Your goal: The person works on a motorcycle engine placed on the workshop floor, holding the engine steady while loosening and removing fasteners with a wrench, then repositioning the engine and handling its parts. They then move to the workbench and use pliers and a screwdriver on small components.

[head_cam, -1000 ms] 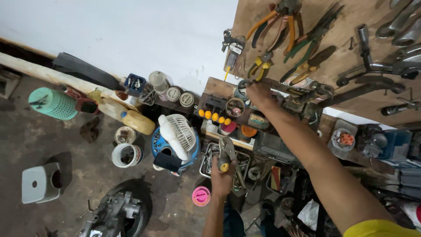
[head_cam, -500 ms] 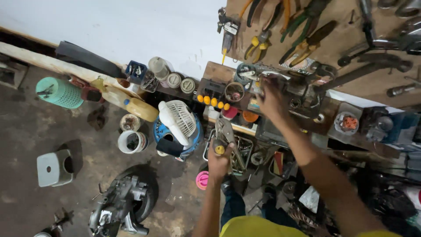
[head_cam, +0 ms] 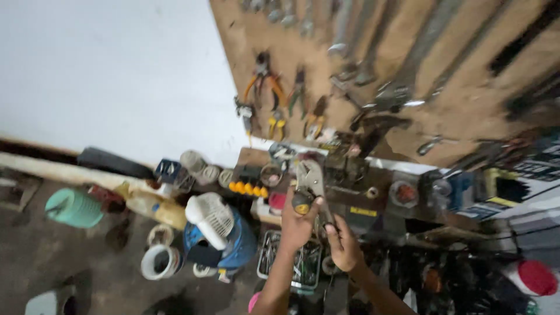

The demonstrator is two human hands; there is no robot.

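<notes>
My left hand [head_cam: 296,224] is raised in front of the cluttered shelf [head_cam: 350,201] and grips a grey metal plier-like tool [head_cam: 309,179] with a yellow knob at its lower end. The tool's jaws point up towards the wall. Just right of and below it, my right hand [head_cam: 344,248] has its fingers curled by the tool's lower handle; blur hides whether it grips the handle. Both forearms rise from the bottom edge.
A wooden tool board [head_cam: 408,70] holds orange-handled pliers [head_cam: 262,87] and long wrenches. Below stand a blue bucket with a white fan [head_cam: 219,230], a wire tray of small tools [head_cam: 291,265], a green container [head_cam: 73,207] and a white cup [head_cam: 158,262].
My right hand has pulled back from the shelf and come down beside my left hand. My left hand has lifted the tool higher. The view has tilted up the wall.
</notes>
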